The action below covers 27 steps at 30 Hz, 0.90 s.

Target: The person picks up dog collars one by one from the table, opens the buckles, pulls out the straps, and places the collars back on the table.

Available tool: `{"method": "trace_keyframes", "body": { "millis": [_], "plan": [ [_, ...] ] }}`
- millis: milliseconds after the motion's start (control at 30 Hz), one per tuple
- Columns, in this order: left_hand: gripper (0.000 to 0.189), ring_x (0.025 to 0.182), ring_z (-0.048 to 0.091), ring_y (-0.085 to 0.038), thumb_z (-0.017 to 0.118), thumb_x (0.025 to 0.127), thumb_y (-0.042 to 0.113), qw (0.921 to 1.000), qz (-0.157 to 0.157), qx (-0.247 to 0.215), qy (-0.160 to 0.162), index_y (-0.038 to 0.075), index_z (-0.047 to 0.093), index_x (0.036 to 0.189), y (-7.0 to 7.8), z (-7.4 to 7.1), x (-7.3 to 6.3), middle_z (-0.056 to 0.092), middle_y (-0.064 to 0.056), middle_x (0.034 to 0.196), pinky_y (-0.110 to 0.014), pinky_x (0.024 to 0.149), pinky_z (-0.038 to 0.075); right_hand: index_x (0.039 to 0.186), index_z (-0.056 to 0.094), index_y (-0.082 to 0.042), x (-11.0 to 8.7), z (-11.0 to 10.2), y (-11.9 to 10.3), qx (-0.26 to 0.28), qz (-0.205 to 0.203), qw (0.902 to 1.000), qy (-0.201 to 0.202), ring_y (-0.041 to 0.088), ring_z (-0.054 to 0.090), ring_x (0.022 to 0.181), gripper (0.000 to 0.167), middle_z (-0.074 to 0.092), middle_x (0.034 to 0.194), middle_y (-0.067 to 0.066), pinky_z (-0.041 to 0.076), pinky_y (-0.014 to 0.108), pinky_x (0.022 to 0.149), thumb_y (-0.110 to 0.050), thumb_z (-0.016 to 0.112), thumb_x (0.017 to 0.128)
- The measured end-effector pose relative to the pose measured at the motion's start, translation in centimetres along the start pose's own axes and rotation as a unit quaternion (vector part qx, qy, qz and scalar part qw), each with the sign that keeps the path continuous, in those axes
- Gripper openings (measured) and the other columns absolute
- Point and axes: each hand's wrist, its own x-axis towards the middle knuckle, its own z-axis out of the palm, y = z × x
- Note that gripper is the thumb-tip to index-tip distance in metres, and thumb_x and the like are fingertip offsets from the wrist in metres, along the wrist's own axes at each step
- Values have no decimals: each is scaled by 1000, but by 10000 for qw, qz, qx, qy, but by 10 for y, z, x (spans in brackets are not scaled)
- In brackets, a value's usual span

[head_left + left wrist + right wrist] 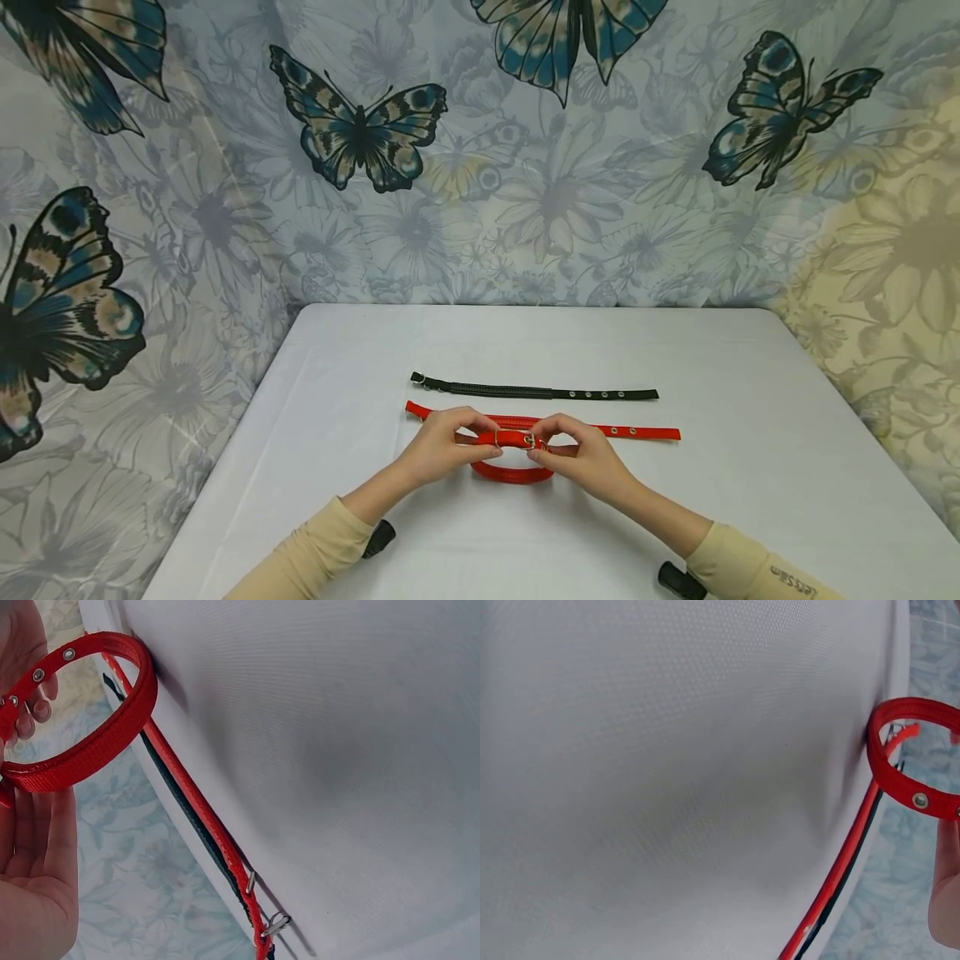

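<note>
A red collar (512, 475), bent into a closed loop, is held up between both hands in the head view. My left hand (447, 442) pinches its strap at the left of the buckle, and my right hand (583, 457) pinches it at the buckle end. The metal buckle (529, 441) faces me between the fingertips. In the left wrist view the loop of the red collar (97, 754) shows metal eyelets along the strap. The right wrist view catches the loop (885, 769) and part of the right hand (946, 892) at the frame's edge.
Behind the hands a second red collar (645, 432) lies stretched out on the white table (337, 350). Beyond it lies a black collar (510, 391), straight, with its buckle at the left. A butterfly-patterned cloth (420, 250) rises behind the table's back edge.
</note>
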Motion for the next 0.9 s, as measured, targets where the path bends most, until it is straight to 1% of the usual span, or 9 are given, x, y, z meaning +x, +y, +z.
{"method": "trace_keyframes", "body": {
  "millis": [100, 167, 333, 400, 500, 633, 733, 900],
  "plan": [
    [23, 93, 62, -11, 79, 84, 18, 10000, 59, 8, 5, 11, 72, 104, 1, 1, 0, 68, 8, 97, -23, 78, 55, 110, 66, -15, 1, 1, -5, -209, 5, 9998, 25, 17, 59, 96, 29, 65, 103, -1, 56, 28, 82, -16, 79, 84],
    [23, 93, 63, -11, 79, 84, 18, 9999, 122, 18, 9, 11, 72, 104, 1, 1, 0, 68, 7, 97, -23, 78, 55, 111, 66, -13, 1, 1, -14, -388, -78, 9992, 23, 17, 59, 96, 31, 65, 103, -1, 56, 29, 83, -14, 79, 83],
    [22, 92, 62, -10, 79, 83, 16, 9998, 180, 27, -2, 11, 72, 103, 1, 3, -1, 67, 8, 96, -23, 78, 55, 108, 66, -7, 2, 3, -43, -724, -367, 9967, -32, 18, 60, 93, 28, 66, 101, 2, 56, 33, 82, -7, 78, 82],
    [21, 92, 62, -9, 79, 84, 17, 9998, 190, 41, -6, 12, 72, 103, 1, 4, -1, 67, 8, 96, -23, 78, 55, 106, 67, -6, 3, 4, -48, -772, -501, 9957, -36, 19, 61, 93, 26, 67, 100, 3, 56, 33, 81, -5, 78, 82],
    [21, 92, 62, -9, 79, 84, 18, 9998, 196, 65, -15, 13, 72, 103, 1, 5, -1, 67, 9, 96, -22, 79, 55, 104, 68, -8, 5, 6, -40, -788, -662, 9947, -16, 19, 62, 93, 25, 68, 99, 2, 57, 35, 79, -4, 78, 81],
    [21, 92, 62, -9, 78, 85, 22, 9997, 206, 98, -17, 15, 72, 104, 1, 5, -2, 67, 9, 97, -22, 79, 54, 104, 70, -17, 9, 7, -22, -832, -735, 9938, -40, 16, 62, 95, 24, 68, 101, -5, 57, 33, 78, -12, 79, 83],
    [22, 92, 62, -8, 78, 85, 24, 9996, 236, 140, 13, 16, 72, 105, 1, 6, -2, 67, 10, 98, -22, 79, 54, 104, 70, -21, 11, 6, -18, -829, -783, 9934, -85, 12, 63, 95, 21, 67, 101, -9, 57, 29, 78, -19, 78, 84],
    [31, 92, 62, -7, 80, 83, 29, 9992, 328, 167, 153, 18, 71, 110, 4, 8, -3, 67, 12, 97, -23, 77, 55, 104, 71, -21, 10, 5, -17, -780, -902, 9928, -102, 14, 64, 94, 19, 68, 101, -9, 56, 27, 78, -24, 77, 86]
  ]
}}
